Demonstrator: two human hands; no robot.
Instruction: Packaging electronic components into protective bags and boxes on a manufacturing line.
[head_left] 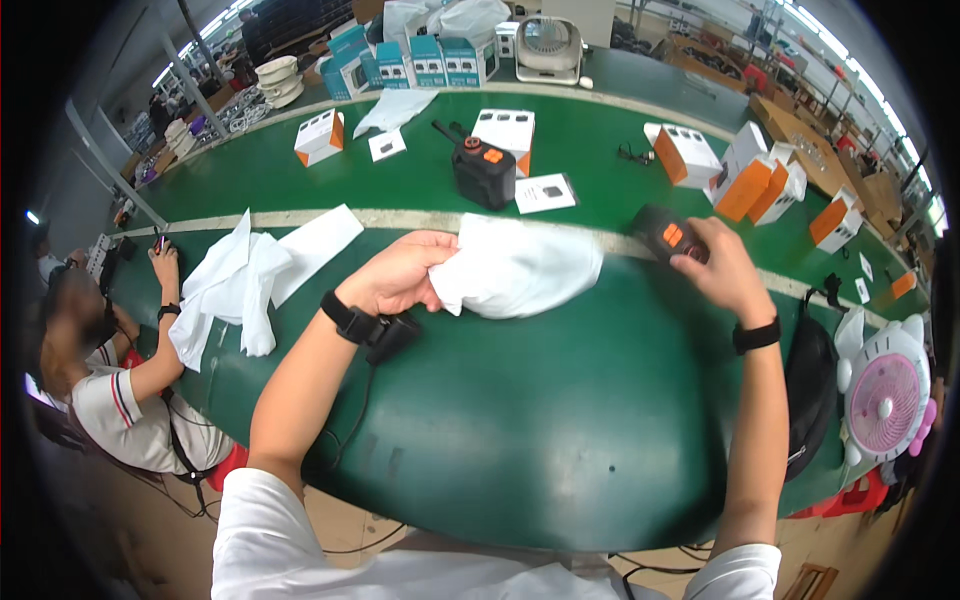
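My left hand [400, 275] pinches the edge of a white, soft bag [530, 268] that bulges out to the right above the green table. My right hand [728, 268] is wrapped round a boxy black device [660, 230] with orange buttons, slightly blurred, just right of the bag. A similar black device [484, 178] with orange buttons and a short hose-like part stands beyond the bag. Beside it lies a white printed leaflet [546, 194]. Left of my left hand lie crumpled white bags [240, 275].
White-and-orange boxes [686, 157] stand at the far right, another box [320, 137] at the far left. Teal boxes [428, 62] and a beige fan [549, 50] line the back. A pink-and-white fan [885, 400] and black bag [812, 390] are right. A person [130, 390] sits left.
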